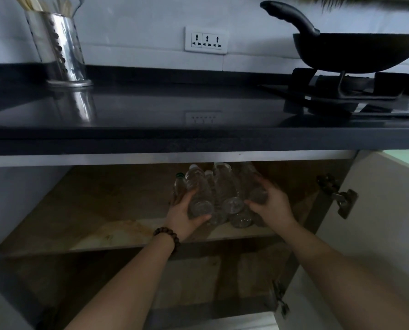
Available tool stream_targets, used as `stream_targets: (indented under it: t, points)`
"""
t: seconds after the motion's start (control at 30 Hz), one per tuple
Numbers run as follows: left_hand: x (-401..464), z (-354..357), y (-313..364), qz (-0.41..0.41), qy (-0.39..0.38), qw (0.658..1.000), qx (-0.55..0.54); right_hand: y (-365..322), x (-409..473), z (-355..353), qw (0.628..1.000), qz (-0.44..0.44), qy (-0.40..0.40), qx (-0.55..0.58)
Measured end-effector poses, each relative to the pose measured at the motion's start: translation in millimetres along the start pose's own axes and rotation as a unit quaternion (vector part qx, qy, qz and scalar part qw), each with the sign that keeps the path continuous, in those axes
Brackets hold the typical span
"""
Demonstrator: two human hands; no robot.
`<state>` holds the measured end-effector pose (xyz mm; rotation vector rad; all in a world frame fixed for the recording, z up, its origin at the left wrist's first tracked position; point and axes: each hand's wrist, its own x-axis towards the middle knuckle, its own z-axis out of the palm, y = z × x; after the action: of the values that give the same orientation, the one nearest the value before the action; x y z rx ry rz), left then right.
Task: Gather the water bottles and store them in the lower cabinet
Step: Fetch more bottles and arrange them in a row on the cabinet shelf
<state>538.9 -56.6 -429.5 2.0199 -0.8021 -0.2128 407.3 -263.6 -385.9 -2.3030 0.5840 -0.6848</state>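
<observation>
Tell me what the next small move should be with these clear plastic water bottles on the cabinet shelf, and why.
Probably ease the bundle of clear plastic water bottles a little deeper onto the wooden cabinet shelf, then let go. The left hand and right hand grip the bundle from either side, and the nearest bottle bases lie close to the shelf's front edge, so they might roll out if released here.

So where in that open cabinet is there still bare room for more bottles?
The wooden upper shelf lies bare left of the clear plastic water bottles, out to the cabinet's left wall. It is crowded where the left hand and right hand hold the cluster. The compartment below looks dim.
</observation>
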Motion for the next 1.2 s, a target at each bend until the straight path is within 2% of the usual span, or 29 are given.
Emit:
stream_targets:
  t: [0.23,0.47,0.63,0.77,0.87,0.97,1.03,1.1,1.2]
  points:
    - [5,-3,0,-0.010,0.006,1.000,0.021,3,-5,6,0.998,0.031,-0.051,-0.006]
    - [1,1,3,-0.010,0.012,1.000,-0.012,5,-9,6,0.991,0.013,-0.083,-0.104]
    - [2,0,-1,-0.018,0.016,1.000,-0.002,7,-10,3,0.995,-0.002,-0.034,-0.097]
    - [4,0,-2,-0.016,0.025,1.000,0.000,21,-12,-8,0.996,0.043,0.019,-0.070]
    - [5,2,-5,-0.019,0.020,1.000,0.006,33,-14,-19,0.997,0.063,0.017,-0.047]
    - [5,3,-3,-0.019,0.022,0.999,0.015,35,-12,-26,0.996,0.063,-0.009,-0.069]
    - [4,5,-3,-0.021,0.025,0.999,0.011,25,-11,-26,0.988,0.033,-0.015,-0.150]
    - [4,5,-2,-0.026,0.017,1.000,0.005,4,-13,-17,0.969,-0.051,-0.029,-0.240]
    - [6,5,-3,-0.020,0.016,1.000,0.011,-28,-7,19,0.950,-0.146,-0.116,-0.252]
